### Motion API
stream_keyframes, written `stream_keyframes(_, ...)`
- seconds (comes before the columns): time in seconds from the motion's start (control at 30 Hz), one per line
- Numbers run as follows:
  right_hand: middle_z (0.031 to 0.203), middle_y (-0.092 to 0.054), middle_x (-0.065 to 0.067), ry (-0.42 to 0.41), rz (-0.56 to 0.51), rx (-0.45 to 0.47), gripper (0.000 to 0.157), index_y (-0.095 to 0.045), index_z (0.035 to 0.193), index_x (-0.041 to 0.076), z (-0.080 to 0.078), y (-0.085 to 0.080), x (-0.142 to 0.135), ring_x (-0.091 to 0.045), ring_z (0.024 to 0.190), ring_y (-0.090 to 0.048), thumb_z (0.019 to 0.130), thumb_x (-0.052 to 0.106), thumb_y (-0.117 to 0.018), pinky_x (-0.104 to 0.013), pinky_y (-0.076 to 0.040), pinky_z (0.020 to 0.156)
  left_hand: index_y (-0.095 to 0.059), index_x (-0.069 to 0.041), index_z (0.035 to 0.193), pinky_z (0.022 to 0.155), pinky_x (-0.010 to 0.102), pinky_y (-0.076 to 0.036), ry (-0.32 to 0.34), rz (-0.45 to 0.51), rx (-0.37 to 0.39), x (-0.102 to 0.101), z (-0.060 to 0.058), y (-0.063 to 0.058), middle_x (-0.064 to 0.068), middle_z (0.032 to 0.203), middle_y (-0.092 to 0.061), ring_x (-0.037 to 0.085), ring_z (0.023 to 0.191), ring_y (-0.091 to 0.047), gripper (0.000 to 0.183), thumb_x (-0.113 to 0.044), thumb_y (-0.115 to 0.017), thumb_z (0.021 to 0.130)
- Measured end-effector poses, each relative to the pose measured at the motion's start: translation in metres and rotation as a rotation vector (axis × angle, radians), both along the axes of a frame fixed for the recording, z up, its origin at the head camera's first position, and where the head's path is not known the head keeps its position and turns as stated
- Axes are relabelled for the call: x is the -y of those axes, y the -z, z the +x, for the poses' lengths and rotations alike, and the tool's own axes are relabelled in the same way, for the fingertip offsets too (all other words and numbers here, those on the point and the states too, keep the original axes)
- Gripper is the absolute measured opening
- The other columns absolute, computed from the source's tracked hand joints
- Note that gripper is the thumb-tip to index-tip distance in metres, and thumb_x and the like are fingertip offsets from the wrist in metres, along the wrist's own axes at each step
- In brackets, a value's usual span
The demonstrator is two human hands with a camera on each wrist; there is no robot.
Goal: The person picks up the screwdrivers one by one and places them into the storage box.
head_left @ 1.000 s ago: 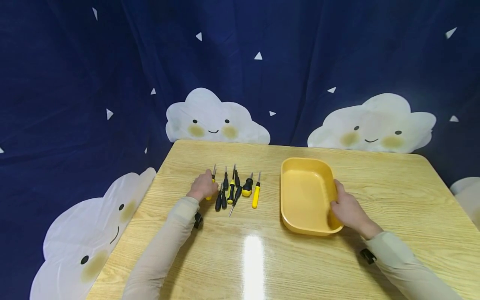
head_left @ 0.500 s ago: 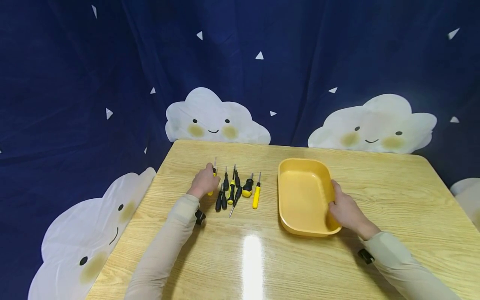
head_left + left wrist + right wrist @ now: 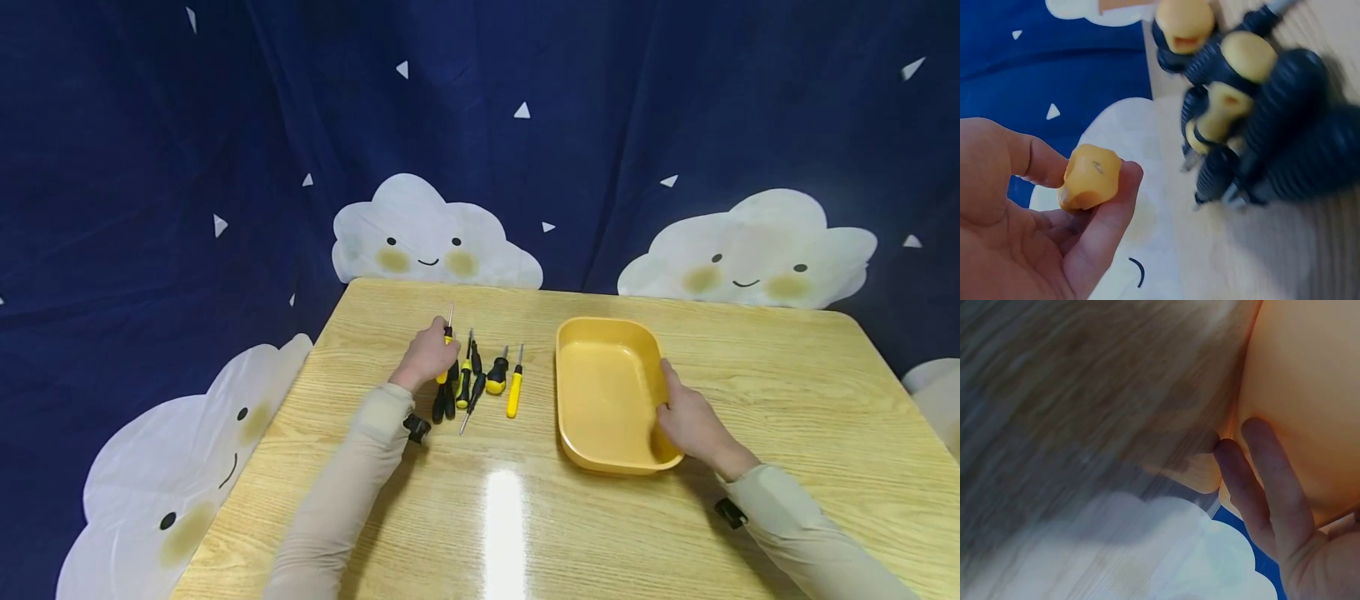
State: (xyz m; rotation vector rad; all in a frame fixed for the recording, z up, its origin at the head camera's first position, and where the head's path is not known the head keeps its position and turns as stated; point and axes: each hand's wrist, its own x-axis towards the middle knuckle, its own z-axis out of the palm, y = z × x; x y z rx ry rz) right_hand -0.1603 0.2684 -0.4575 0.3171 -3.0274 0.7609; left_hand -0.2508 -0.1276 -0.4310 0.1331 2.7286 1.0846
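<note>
My left hand (image 3: 430, 357) pinches a yellow-handled screwdriver (image 3: 442, 372) raised above the other screwdrivers, its shaft pointing away from me. In the left wrist view, the butt of its yellow handle (image 3: 1092, 175) shows between thumb and fingers. Just to the right lie several black and black-and-yellow screwdrivers (image 3: 463, 388), close together. My right hand (image 3: 692, 414) grips the right side wall of a yellow plastic basin (image 3: 607, 392), which holds nothing. In the right wrist view, two fingers (image 3: 1279, 481) lie along the basin's outer wall (image 3: 1310, 387); the thumb is mostly hidden.
A stubby screwdriver (image 3: 497, 375) and a long yellow-handled screwdriver (image 3: 513, 392) lie between the group and the basin. All rest on a wooden table (image 3: 450, 517). A dark blue curtain (image 3: 480, 100) with cloud prints hangs behind the table's back edge.
My left hand has lifted the yellow-handled screwdriver and carried it rightward over the other screwdrivers. The basin has shifted slightly left with my right hand, then stayed put.
</note>
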Motion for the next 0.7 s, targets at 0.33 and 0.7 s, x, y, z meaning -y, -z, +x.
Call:
stream_keyframes(0.33,0.104,-0.054,-0.041,0.004,-0.018,0.036,0.07,-0.002,0.146,-0.009,-0.002,0.003,-0.002,-0.021,0.059,-0.051,0.089,0.001,-0.04,-0.034,-0.044,0.055,-0.034,-0.005,0.137,0.048,0.028,-0.038,0.012,0.154,0.036,-0.023,0.004,-0.013,0.017,0.097,-0.062,0.025,0.067,-0.064,0.042,-0.021,-0.041,0.099)
stream_keyframes(0.7,0.104,-0.054,-0.042,0.009,-0.034,0.045,0.069,-0.004,0.146,-0.01,-0.001,0.001,-0.003,-0.021,0.06,-0.054,0.089,0.001,-0.041,-0.036,-0.046,0.058,-0.033,-0.006,0.138,0.052,0.033,-0.042,0.05,0.288,0.052,-0.042,0.007,-0.017,0.021,0.088,-0.055,0.033,0.075,-0.066,0.04,-0.017,-0.041,0.1)
